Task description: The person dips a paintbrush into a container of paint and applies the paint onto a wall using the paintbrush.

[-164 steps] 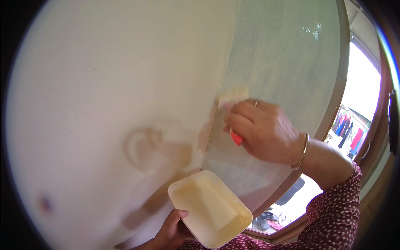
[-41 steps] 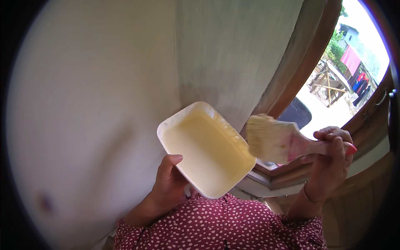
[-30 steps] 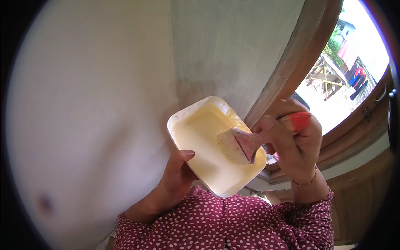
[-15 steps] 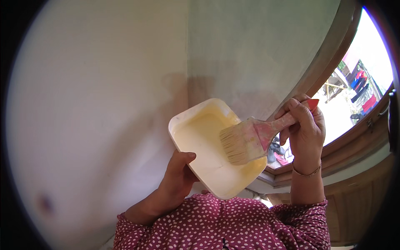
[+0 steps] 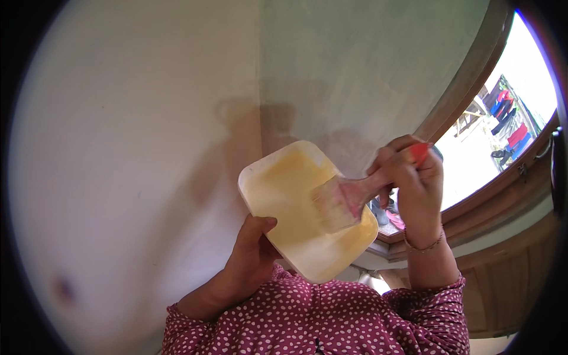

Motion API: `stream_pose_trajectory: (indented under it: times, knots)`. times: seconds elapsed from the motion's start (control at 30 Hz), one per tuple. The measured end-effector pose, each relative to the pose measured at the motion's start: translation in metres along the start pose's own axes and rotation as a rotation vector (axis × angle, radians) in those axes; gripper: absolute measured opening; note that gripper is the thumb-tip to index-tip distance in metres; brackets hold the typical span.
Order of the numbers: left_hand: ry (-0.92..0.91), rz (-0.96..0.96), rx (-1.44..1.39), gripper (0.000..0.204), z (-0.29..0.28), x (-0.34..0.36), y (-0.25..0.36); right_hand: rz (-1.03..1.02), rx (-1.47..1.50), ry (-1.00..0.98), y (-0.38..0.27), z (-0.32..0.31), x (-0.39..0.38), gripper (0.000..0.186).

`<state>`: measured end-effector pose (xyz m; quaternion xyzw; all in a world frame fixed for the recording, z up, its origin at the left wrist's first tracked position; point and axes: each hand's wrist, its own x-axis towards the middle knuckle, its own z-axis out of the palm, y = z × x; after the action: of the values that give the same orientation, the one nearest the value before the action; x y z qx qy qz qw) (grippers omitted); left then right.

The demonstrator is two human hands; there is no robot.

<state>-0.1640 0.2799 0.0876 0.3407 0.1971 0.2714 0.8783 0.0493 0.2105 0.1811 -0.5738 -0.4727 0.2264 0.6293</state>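
My left hand grips the near left edge of a white plastic tub, thumb over its rim and the other fingers hidden beneath. Cream-yellow paint coats the tub's floor and sides, and it is tilted up toward me. In my right hand is a wide paintbrush, held by its pinkish, red-tipped handle. The paint-stained bristles point left and lie over the paint inside the tub; motion blurs them, so I cannot tell how deep they sit.
Ahead, a pale wall meets a greenish wall in a corner. At the right a brown wooden frame surrounds a bright opening, with hanging clothes outside. A wooden panel lies at the lower right.
My right hand has moved left and slightly down, bringing the brush further into the tub. The tub and my left hand have stayed nearly in place.
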Motion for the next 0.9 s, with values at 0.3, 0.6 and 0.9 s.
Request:
stream_pose_trajectory:
  times: [0.3,0.6,0.9]
  knots:
    - [0.046,0.026,-0.028,0.068,-0.005,0.0,-0.011,0.022,0.293,0.191,0.013,-0.035,-0.004,0.015]
    - [0.067,0.074,-0.049,0.065,-0.007,0.006,-0.018,0.131,0.433,0.211,0.046,-0.051,-0.018,0.021]
    - [0.066,0.158,-0.068,0.062,-0.011,0.006,-0.036,0.412,0.662,0.266,0.082,-0.073,-0.027,0.021]
